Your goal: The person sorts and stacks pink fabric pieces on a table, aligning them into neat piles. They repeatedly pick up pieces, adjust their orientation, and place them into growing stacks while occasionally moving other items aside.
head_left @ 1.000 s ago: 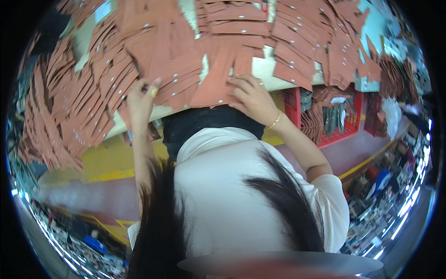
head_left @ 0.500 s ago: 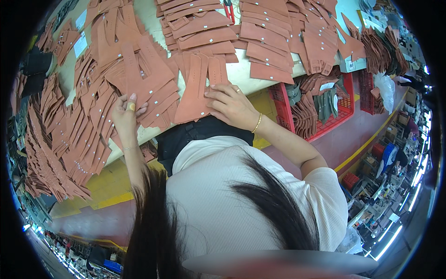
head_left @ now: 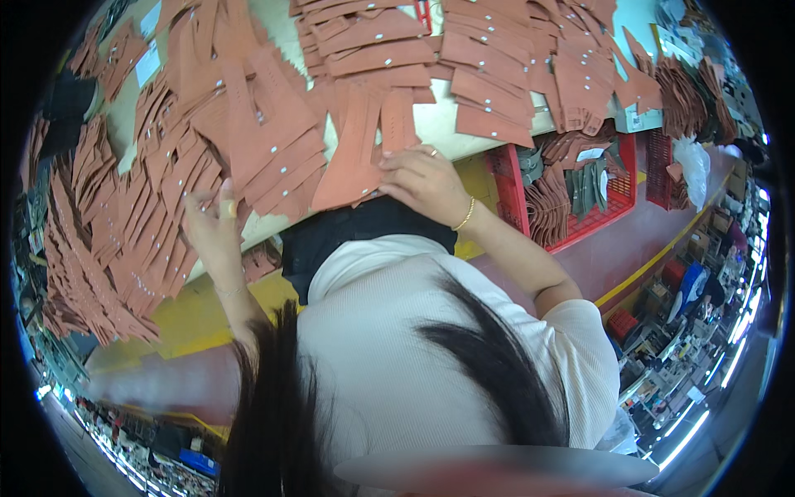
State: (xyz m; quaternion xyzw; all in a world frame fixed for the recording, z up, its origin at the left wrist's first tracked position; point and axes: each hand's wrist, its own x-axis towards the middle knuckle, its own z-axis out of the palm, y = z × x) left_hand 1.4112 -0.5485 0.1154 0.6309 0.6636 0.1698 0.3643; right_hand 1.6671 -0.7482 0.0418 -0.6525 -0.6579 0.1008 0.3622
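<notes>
A flat reddish-brown leather-like piece (head_left: 352, 170) with slotted, perforated strips lies at the table's front edge before me. My right hand (head_left: 422, 186) grips its right edge with curled fingers; the thumb is hidden. My left hand (head_left: 214, 232) hovers at the front edge of the overlapping brown pieces (head_left: 157, 224) on the left, slightly blurred, thumb and fingers apart and nothing visible between them. Between the hands, a fanned stack of similar pieces (head_left: 277, 141) carries small white stickers.
More stickered stacks (head_left: 493, 74) cover the table's far side, with a red-handled tool (head_left: 423, 15) between them. Below the table edge at right, a red plastic crate (head_left: 617, 195) holds brown and green pieces. A clear plastic bag (head_left: 690, 170) hangs beside another crate.
My left hand has moved left, off the stack between the hands, and its fingers have spread. My right hand stays at the slotted piece's edge. The view has shifted slightly.
</notes>
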